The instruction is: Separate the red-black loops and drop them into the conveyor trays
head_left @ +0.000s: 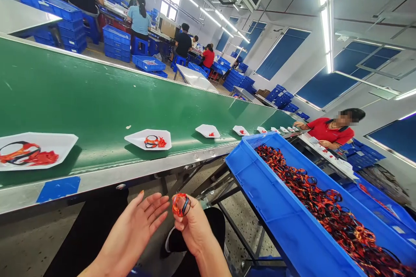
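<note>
My right hand (192, 225) is closed around a small coil of orange, black and blue bands (181, 204), held up at its fingertips. My left hand (139, 220) is open beside it, palm up, fingers stretched toward the coil, holding nothing. Both hands hover below the edge of a green conveyor belt (97, 99). To the right stands a large blue bin (276, 212) filled with many such orange and black bands (328, 212).
White trays (150, 139) with band coils ride the belt, one at the far left (32, 149), others further along (208, 130). A person in red (331, 132) works at the belt's far end. More workers and stacked blue crates (115, 43) fill the background.
</note>
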Demonstrator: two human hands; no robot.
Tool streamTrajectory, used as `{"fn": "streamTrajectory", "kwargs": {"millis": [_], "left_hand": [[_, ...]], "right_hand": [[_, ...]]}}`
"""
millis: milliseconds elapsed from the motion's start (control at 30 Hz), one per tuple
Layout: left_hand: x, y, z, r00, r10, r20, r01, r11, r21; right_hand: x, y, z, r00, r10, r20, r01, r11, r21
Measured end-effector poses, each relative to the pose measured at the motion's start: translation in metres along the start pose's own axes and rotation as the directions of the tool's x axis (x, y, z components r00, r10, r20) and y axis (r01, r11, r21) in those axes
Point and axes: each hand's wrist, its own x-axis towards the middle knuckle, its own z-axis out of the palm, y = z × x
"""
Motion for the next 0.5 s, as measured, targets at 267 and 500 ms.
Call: {"fn": "streamTrajectory", "kwargs": {"millis": [267,500], "left_hand": [[0.012,-0.007,-0.018,0.995,-0.080,-0.061,0.084,0.995,0.062],[0.019,-0.008,-0.022,0.982,-0.160,-0.097,0.167,0.984,0.067]], "right_hand": [[0.114,-0.125,-0.033,0.865,-0.464,-0.190,0.272,0.752,-0.601],[0.157,-0.167,-0.037,0.803,-0.573,-0.163,0.188,0.504,-0.843]]}}
